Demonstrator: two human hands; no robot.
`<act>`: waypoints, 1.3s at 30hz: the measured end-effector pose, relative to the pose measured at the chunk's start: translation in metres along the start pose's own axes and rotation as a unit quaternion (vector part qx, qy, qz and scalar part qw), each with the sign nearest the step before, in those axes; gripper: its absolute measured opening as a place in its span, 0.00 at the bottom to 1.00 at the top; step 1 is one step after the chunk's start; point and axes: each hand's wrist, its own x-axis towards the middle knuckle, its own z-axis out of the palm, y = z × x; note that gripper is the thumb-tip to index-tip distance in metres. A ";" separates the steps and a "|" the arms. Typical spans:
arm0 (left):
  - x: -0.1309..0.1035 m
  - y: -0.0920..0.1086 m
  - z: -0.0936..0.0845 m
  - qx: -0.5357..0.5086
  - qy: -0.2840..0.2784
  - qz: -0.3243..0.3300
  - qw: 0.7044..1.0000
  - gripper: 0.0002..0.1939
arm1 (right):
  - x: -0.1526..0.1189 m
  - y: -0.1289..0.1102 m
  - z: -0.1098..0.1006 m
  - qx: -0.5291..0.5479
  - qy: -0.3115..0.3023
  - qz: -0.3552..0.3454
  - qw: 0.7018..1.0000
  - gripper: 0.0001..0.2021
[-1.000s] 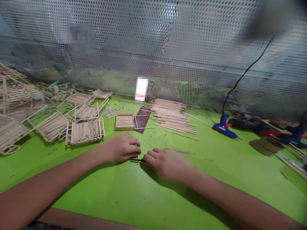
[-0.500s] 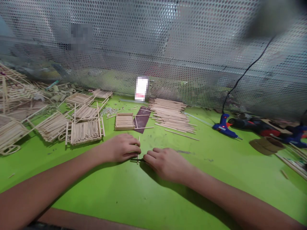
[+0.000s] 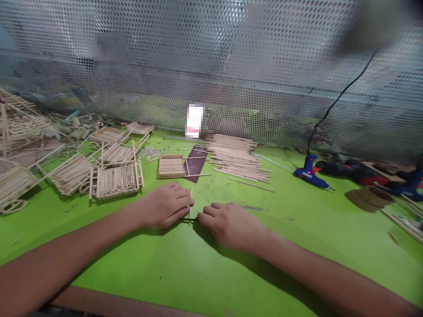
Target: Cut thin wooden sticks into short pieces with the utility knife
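Note:
My left hand is closed at the middle of the table, its fingertips on a thin wooden stick that points away from me. Just right of it, my right hand is closed on a thin dark blade. The blade lies across the near end of the stick, and its tip reaches the left fingers. Beyond the hands sits a small tray of joined sticks beside a dark brown sheet.
Several stick-built pieces crowd the left of the green table. A pile of loose sticks lies behind my right hand. A blue glue gun and a brown tape roll are at the right. Perforated metal stands behind.
My left fingers have shifted slightly and now cover the left tip of the blade. My right hand has hardly moved.

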 end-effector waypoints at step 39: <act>-0.020 0.022 -0.002 0.028 -0.002 -0.065 0.998 0.19 | 0.012 -0.007 0.005 0.030 0.033 -0.014 0.999 0.03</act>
